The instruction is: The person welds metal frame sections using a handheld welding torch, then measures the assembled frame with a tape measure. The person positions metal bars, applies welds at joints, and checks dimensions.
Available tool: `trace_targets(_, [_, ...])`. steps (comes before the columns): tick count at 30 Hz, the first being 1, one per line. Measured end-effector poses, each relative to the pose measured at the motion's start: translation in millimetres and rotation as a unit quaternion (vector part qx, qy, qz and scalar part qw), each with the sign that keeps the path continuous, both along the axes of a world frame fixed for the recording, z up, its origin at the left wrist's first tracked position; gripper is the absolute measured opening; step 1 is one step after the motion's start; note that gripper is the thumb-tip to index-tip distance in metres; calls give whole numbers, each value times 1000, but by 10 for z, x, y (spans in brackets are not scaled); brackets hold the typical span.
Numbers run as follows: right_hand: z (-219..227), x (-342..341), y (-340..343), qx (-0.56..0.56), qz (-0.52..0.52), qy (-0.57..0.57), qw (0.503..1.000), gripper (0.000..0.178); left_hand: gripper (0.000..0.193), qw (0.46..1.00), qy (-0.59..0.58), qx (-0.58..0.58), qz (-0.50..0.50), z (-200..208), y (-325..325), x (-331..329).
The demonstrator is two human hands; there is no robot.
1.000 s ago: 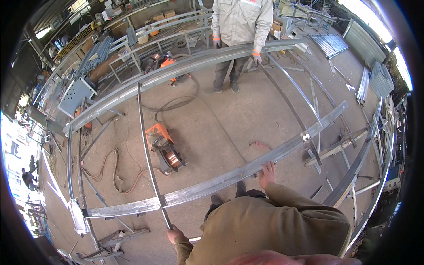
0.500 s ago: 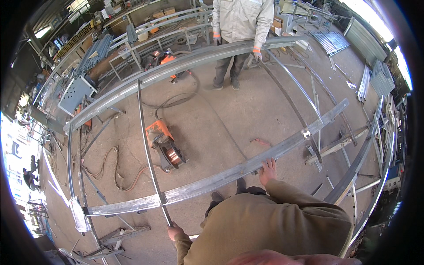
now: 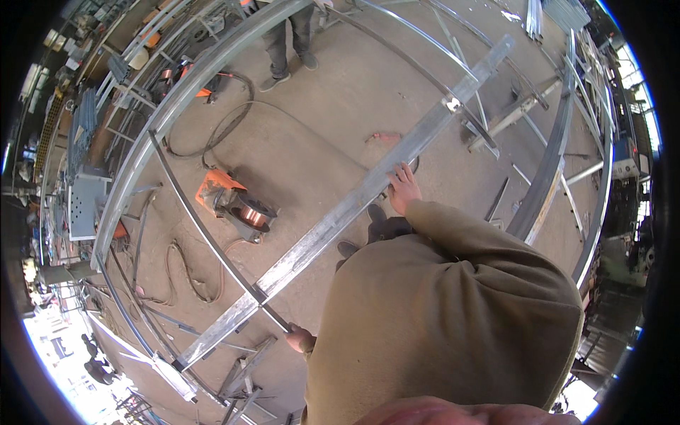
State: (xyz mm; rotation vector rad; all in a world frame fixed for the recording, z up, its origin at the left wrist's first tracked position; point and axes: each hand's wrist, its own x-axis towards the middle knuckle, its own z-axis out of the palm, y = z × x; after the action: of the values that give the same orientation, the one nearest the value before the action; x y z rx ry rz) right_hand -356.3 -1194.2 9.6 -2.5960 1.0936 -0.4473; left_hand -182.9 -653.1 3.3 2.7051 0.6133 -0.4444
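A long steel beam is running slantwise in front of the person, from its lower-left end to its upper-right end, above the bare floor. A thin cross bar is crossing the beam toward that lower-left end; which of the two is lying on top, I cannot tell. The left hand is holding the bar's near end, its fingers curling around it. The right hand is touching the beam's near edge, right of its middle, with the fingers lying close together; whether they are gripping underneath, I cannot tell. A dark bar is crossing the beam toward its upper-right end. Beyond, a second beam is curving along the far side in the fisheye view, and the cross bar's far end is meeting its near edge. Between both beams, an orange machine is sitting on the floor, with a copper-coloured spool at its right. A co-worker's legs are standing just past the second beam's upper end.
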Motion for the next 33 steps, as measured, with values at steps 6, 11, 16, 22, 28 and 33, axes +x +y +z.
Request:
trace_targets(6, [65, 21, 29, -1, -10, -21, 1000, 45, 49, 1000, -19, -2, -12, 67, -44, -27])
trace_targets(11, [102, 57, 29, -13, -17, -44, 999, 46, 50, 1000, -22, 6, -7, 12, -49, 5])
trace_targets(16, [85, 63, 38, 19, -14, -25, 999, 46, 50, 999, -15, 51, 5, 54, -91, -37])
trace_targets(22, [49, 67, 37, 10, -18, -13, 1000, 45, 48, 1000, -27, 12, 1, 116, -120, -56])
trace_targets(28, [71, 89, 48, 20, -29, -18, 999, 43, 49, 998, -57, 19, -2, 99, -117, -71])
trace_targets(33, [73, 90, 42, 37, -33, -5, 999, 44, 48, 997, -73, 0, -6, 100, -102, -90])
